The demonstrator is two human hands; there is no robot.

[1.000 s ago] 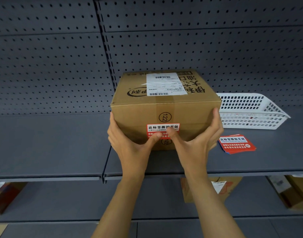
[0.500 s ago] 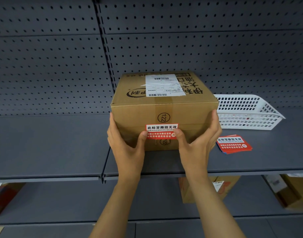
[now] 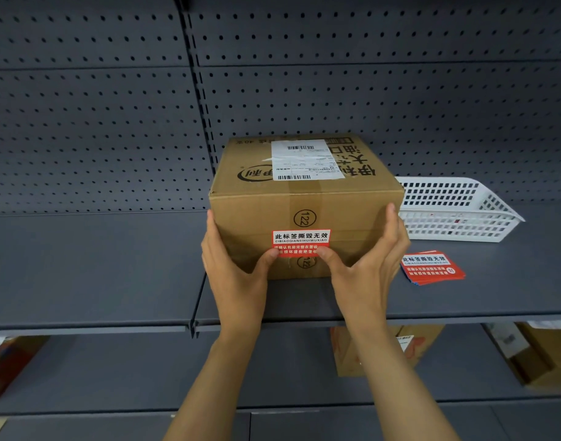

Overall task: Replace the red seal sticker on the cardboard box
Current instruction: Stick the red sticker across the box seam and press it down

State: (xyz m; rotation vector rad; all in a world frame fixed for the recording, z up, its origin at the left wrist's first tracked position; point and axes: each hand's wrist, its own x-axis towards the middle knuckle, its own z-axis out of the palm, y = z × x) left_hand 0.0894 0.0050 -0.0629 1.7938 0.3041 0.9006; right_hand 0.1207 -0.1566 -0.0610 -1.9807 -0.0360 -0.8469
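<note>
A taped cardboard box point(image 3: 346, 214) with a white shipping label on top stands on the grey shelf point(image 3: 113, 281). A red seal sticker point(image 3: 301, 240) is stuck across the seam on its front face. My left hand point(image 3: 237, 275) cups the box's left front corner, its thumb pressing the sticker's lower left edge. My right hand point(image 3: 368, 268) cups the right front corner, its thumb on the sticker's lower right edge. A small stack of spare red stickers point(image 3: 431, 267) lies on the shelf to the right of the box.
A white perforated plastic basket point(image 3: 457, 208) stands behind the spare stickers at the right. Grey pegboard point(image 3: 97, 122) backs the shelf. Cardboard boxes point(image 3: 384, 351) stand on the lower shelf, more at its far right and left ends.
My thumbs slid apart from the sticker's middle to its sides, then came back in along its lower edge. The box and my fingers around its corners stayed in place.
</note>
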